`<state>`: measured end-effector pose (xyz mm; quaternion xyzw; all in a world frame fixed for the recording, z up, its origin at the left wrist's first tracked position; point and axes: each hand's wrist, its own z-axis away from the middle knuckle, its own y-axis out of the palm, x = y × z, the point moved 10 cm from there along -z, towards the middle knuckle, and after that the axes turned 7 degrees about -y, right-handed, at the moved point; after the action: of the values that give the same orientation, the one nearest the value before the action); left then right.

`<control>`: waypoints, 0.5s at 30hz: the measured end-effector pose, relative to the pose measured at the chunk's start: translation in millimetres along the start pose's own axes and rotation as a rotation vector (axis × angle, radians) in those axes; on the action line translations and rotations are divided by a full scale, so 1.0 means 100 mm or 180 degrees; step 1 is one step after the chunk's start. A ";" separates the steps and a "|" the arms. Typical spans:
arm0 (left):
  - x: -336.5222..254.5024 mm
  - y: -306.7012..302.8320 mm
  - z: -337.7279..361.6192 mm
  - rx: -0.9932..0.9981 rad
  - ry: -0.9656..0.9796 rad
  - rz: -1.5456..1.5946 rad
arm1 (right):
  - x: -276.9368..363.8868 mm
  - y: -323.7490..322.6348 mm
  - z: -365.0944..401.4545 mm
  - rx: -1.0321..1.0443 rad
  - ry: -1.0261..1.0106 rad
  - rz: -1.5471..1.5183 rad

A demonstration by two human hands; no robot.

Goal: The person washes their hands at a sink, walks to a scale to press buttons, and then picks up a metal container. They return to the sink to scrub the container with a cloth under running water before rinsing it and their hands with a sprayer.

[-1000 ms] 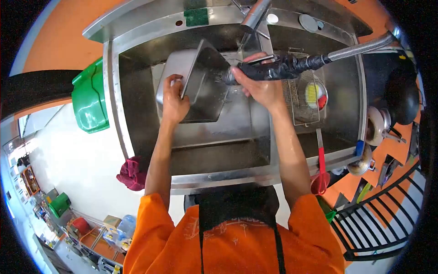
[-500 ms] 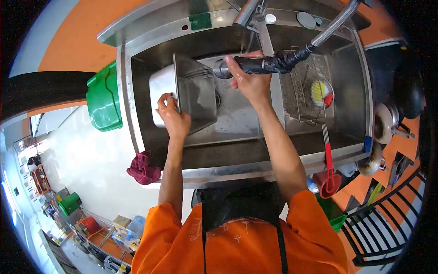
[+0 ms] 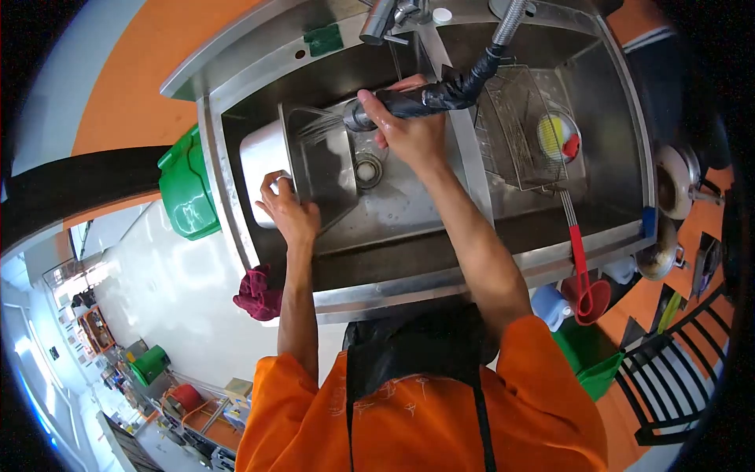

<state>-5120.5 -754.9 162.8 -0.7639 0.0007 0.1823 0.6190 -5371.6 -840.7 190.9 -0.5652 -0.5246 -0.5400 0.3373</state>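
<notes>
My left hand (image 3: 288, 211) grips the near rim of a steel pan (image 3: 264, 161), which is tipped on its side in the left sink basin (image 3: 409, 208). Its fingers are on the outer wall and its thumb is at the open side. My right hand (image 3: 413, 134) is wrapped round the black handle of a spray nozzle (image 3: 397, 104). Water sprays leftward from the nozzle into the pan's open interior. Just right of the pan, the drain (image 3: 366, 170) shows in the basin floor.
The right basin holds a wire basket (image 3: 519, 130) and a round strainer with yellow and red items (image 3: 557, 138). A red-handled tool (image 3: 578, 256) leans over the front edge. A maroon cloth (image 3: 257, 294) hangs at the front left corner, near a green bin (image 3: 190, 189).
The view has shifted and turned slightly. Against the sink, the nozzle and pan have moved a little leftward, and more of the drain shows. Both hands keep their holds.
</notes>
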 end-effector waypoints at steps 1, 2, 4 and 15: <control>0.01 -0.03 -0.01 -0.0017 -0.0021 0.0096 | -0.02 -0.01 0.00 -0.0001 0.0048 -0.0008; 0.03 -0.06 -0.02 -0.0039 -0.0042 0.0194 | -0.04 -0.02 0.00 0.0001 0.0092 -0.0017; 0.08 -0.06 -0.02 -0.0113 -0.0022 0.0312 | -0.05 -0.03 0.01 0.0035 0.0192 -0.0042; 0.01 -0.05 0.07 -0.0165 0.0014 0.0609 | -0.03 0.04 0.17 0.0949 0.0603 0.0052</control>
<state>-5120.3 -747.0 166.2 -0.7766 0.0702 0.2388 0.5788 -5362.8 -826.3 185.3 -0.4597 -0.5602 -0.5043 0.4696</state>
